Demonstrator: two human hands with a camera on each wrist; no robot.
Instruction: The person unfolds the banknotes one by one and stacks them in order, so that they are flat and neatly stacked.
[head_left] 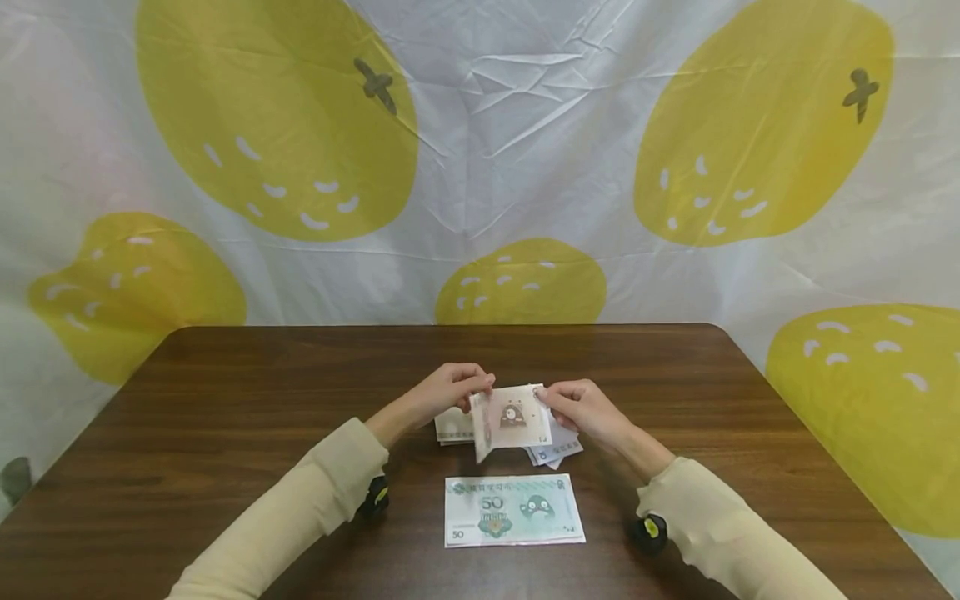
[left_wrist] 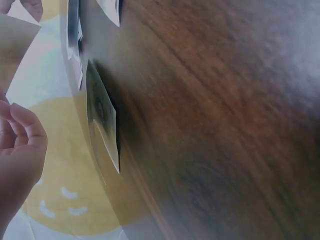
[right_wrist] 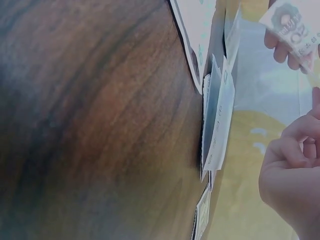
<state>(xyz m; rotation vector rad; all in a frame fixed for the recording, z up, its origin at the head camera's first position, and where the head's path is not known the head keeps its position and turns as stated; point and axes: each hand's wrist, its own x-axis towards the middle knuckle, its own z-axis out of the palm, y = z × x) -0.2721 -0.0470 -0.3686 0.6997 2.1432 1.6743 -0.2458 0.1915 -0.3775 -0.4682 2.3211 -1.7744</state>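
Bkgd filled by fruit-print cloth (head_left: 480,175); brown table (head_left: 225,417) below. Pale note (head_left: 516,427) held up approx. mid-table, pinched at opp. ends by curled fingers of L hand (head_left: 448,390) & R hand (head_left: 588,410); green 50 note (head_left: 514,510) seen nearer.

My head camera looks forward and down over the bench (head_left: 225,400). My left wrist camera (head_left: 377,495) and right wrist camera (head_left: 651,533) sit low and close, tipped sideways, facing the printed cloth (head_left: 525,183); all three share the banknotes (head_left: 514,510).
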